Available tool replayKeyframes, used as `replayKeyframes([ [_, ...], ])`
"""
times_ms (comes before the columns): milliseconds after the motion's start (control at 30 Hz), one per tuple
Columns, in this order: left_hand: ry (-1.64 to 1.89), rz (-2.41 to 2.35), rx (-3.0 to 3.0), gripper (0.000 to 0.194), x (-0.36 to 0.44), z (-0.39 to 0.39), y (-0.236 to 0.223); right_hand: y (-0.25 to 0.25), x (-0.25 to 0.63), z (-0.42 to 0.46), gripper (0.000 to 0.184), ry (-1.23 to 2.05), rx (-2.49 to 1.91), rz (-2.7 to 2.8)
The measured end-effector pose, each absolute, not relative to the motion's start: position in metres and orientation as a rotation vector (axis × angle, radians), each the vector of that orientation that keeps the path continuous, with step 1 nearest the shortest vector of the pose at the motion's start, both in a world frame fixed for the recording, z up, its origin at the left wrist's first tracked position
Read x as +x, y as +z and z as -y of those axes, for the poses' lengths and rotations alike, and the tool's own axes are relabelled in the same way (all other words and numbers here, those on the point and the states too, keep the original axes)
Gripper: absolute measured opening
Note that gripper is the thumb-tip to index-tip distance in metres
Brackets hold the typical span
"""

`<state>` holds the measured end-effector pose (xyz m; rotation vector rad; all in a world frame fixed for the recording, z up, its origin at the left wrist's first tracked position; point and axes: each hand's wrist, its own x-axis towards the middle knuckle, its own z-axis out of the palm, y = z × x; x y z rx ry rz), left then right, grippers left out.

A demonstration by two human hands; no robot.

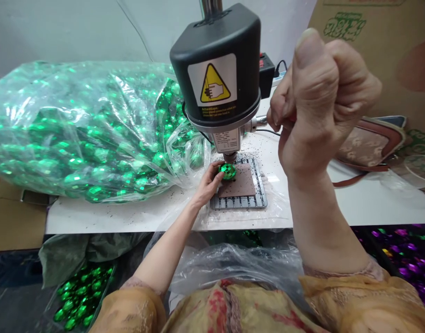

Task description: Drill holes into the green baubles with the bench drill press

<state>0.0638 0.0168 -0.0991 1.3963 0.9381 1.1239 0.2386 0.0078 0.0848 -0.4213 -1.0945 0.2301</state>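
While the right hand [323, 99] makes a tight fist by the metal lever [260, 121], contents hidden, the left hand [211, 181] pinches the ball [228, 171] right under the chuck [230, 157], over the brown pad [245, 184], probably to stop it rolling or spinning. Ball is round, shiny green, checkered light and dark; can't tell if it touches the chuck.
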Motion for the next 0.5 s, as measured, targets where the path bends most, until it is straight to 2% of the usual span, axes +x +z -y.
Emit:
replayKeyframes([
  [233, 1.263, -0.971, 1.297, 0.048, 0.061, -0.014, -0.100, 0.086, 0.239, -0.008, 0.057, 0.212, -0.443, 1.105],
  [500, 1.199, -0.924, 1.379, 0.045, 0.063, -0.022, -0.110, 0.088, 0.235, -0.008, 0.058, 0.170, -0.489, 1.043],
])
